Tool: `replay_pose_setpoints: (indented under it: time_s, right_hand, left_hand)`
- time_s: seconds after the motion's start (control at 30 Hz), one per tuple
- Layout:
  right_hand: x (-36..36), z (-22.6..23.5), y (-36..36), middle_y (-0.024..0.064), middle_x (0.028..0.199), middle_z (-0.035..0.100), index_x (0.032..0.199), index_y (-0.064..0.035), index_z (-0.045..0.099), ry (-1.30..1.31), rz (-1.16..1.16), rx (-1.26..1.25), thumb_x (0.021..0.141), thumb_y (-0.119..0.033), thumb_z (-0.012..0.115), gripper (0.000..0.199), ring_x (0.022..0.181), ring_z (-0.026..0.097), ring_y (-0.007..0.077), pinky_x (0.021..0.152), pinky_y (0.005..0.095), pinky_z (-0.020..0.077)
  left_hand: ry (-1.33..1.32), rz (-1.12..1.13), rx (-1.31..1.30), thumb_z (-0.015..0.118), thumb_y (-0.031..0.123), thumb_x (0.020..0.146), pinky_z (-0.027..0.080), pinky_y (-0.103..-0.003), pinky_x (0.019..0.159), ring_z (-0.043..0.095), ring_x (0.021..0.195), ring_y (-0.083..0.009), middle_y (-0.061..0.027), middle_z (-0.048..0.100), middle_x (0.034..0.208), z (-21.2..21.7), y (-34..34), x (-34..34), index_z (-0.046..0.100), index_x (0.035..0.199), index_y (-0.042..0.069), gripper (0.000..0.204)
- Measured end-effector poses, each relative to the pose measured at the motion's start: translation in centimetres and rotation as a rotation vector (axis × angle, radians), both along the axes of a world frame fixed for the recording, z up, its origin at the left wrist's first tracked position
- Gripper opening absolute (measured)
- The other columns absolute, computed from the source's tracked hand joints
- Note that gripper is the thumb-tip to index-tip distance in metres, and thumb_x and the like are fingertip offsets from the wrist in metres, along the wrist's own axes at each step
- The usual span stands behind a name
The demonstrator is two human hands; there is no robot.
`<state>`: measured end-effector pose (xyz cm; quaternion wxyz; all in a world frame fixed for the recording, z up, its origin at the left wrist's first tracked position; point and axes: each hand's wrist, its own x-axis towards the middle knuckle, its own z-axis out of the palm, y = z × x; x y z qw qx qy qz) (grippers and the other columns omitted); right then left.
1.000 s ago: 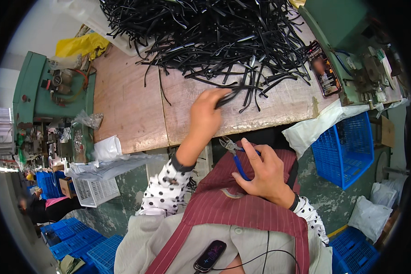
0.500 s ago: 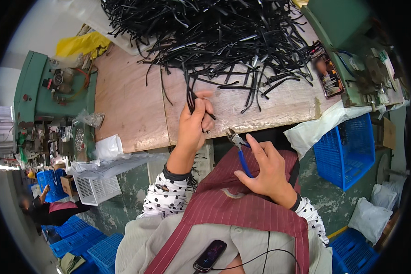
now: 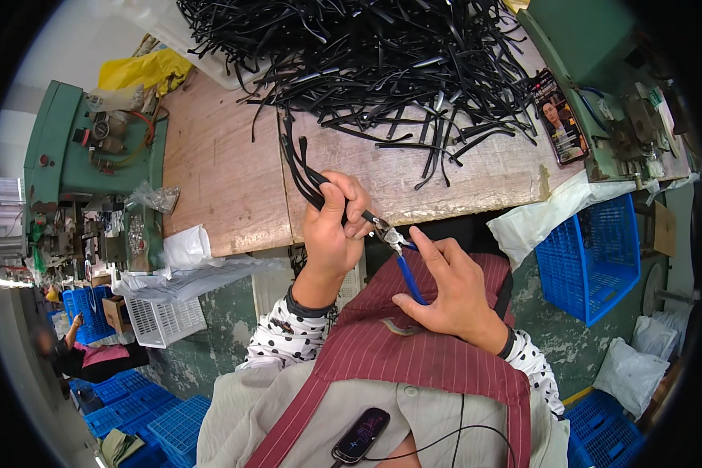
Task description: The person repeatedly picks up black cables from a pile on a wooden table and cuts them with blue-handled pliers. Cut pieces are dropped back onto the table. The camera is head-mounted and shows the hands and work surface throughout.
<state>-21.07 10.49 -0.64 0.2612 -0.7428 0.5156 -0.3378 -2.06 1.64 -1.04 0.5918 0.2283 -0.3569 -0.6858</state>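
My left hand [image 3: 332,234] is closed round several slim black glasses temples [image 3: 295,162], whose curved ends point away toward the pile. One end of a held temple sticks out beside my fingers and meets the jaws of the diagonal cutters [image 3: 407,274]. Those blue-handled cutters are in my right hand [image 3: 462,303], the thumb and fingers spread along the handles. Whether the jaws have bitten into the temple I cannot tell. A large tangled pile of black temples [image 3: 351,62] covers the far part of the wooden table [image 3: 226,164].
Green machines stand at the left [image 3: 58,148] and right [image 3: 639,47] of the table. A phone [image 3: 563,129] leans by the right machine. White plastic sheeting [image 3: 534,222] hangs off the near edge, beside a blue crate [image 3: 554,273]. Another person [image 3: 93,355] is at far left.
My left hand has come nearer to me and turned, swinging the temples leftward off the pile. One temple's end now meets the cutters, which my right hand keeps in nearly the same place.
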Motion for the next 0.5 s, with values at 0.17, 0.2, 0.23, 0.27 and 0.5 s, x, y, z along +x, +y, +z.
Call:
replay_pose_setpoints:
  time_s: [0.17,0.2,0.23,0.27,0.5]
  right_hand:
    - [-0.1,0.1,0.0,0.0156,0.100,0.056,0.147,-0.0063,0.050,-0.031,0.023,0.057,0.063,-0.032,0.089,0.096,0.082,0.061,0.0304,0.070,0.0395,0.0527]
    - [0.0,-0.1,0.1,0.0157,0.100,0.056,0.147,-0.0061,0.049,-0.049,0.026,0.060,0.064,-0.033,0.089,0.096,0.081,0.061,0.0306,0.070,0.0398,0.0528]
    - [0.0,-0.2,0.1,0.0158,0.099,0.056,0.147,-0.0059,0.049,-0.067,0.028,0.064,0.064,-0.033,0.089,0.096,0.080,0.061,0.0308,0.069,0.0402,0.0529]
    - [0.0,-0.3,0.2,0.0149,0.099,0.057,0.148,-0.0061,0.048,-0.056,0.022,0.070,0.065,-0.033,0.089,0.097,0.081,0.060,0.0299,0.071,0.0392,0.0523]
    - [-0.2,-0.9,0.4,0.0133,0.095,0.057,0.151,-0.0062,0.046,-0.096,0.050,0.112,0.069,-0.034,0.088,0.096,0.079,0.061,0.0276,0.071,0.0371,0.0521]
  left_hand:
    - [-0.186,0.130,-0.101,0.043,0.039,0.109,0.033,-0.022,0.051,0.033,0.054,-0.0055,0.0011,0.042,0.072,0.3,0.7,-1.0,0.049,0.098,0.011,0.031]
    - [-0.192,0.158,-0.120,0.044,0.039,0.109,0.033,-0.021,0.051,0.033,0.054,-0.0055,0.0009,0.043,0.073,0.2,0.8,-1.3,0.049,0.098,0.011,0.030]
    - [-0.197,0.187,-0.138,0.045,0.038,0.109,0.033,-0.021,0.051,0.034,0.055,-0.0055,0.0006,0.043,0.073,0.1,1.0,-1.6,0.049,0.098,0.011,0.030]
    - [-0.187,0.198,-0.114,0.046,0.038,0.108,0.033,-0.021,0.051,0.034,0.055,-0.0056,0.0005,0.044,0.074,0.0,1.2,-1.7,0.050,0.098,0.010,0.030]
    - [-0.171,0.042,0.165,0.047,0.041,0.108,0.030,-0.020,0.048,0.031,0.053,-0.0041,0.0015,0.045,0.072,0.7,0.2,-0.6,0.050,0.095,0.012,0.032]
